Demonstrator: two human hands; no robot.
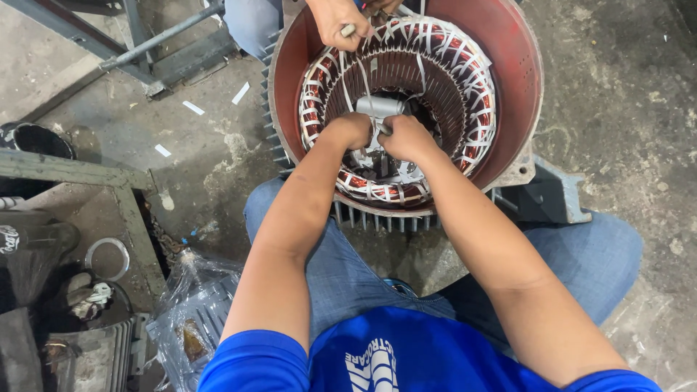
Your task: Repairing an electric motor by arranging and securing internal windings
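light: even, soft daylight | shadows: faint, under legs | focus: sharp | edges: slight wide-angle bend

Motor stator housing (508, 87) stood on the floor (624, 109) ahead of the knees, both hands inside its bore, another person's hand (335, 23) at its far rim, a plastic bag (192, 312) lower left.

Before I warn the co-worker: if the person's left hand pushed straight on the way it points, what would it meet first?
Likely the grey metal tool just beyond the left hand, then the copper windings at the far rim, near the co-worker's hand. Depth is unclear.
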